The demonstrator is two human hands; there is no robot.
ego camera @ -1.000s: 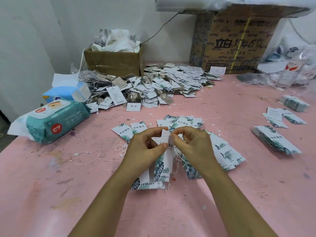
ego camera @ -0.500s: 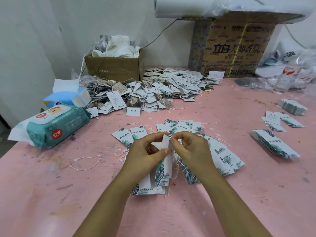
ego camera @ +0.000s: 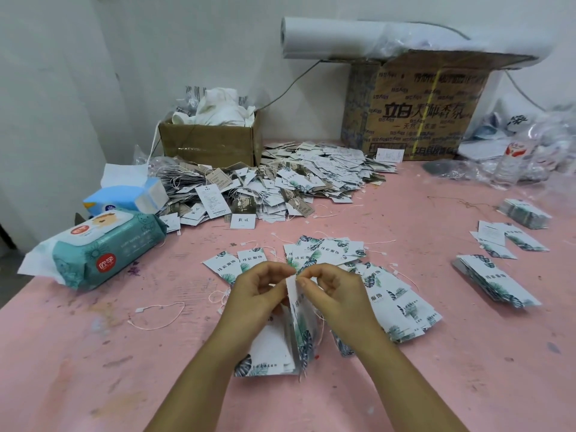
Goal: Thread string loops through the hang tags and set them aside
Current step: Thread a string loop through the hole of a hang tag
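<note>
Left hand point(ego camera: 258, 291) and right hand point(ego camera: 338, 294) pinch a hang tag point(ego camera: 299, 310) over the counter point(ego camera: 436, 353).
The tag's hole is hidden between them; carton point(ego camera: 417, 110) reads 立白.

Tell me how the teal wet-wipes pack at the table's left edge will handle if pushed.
The wet-wipes pack looks soft and film-wrapped, so it would probably dent rather than stay rigid. It lies flat and broad on the pink table, so tipping or rolling seems unlikely.
</note>
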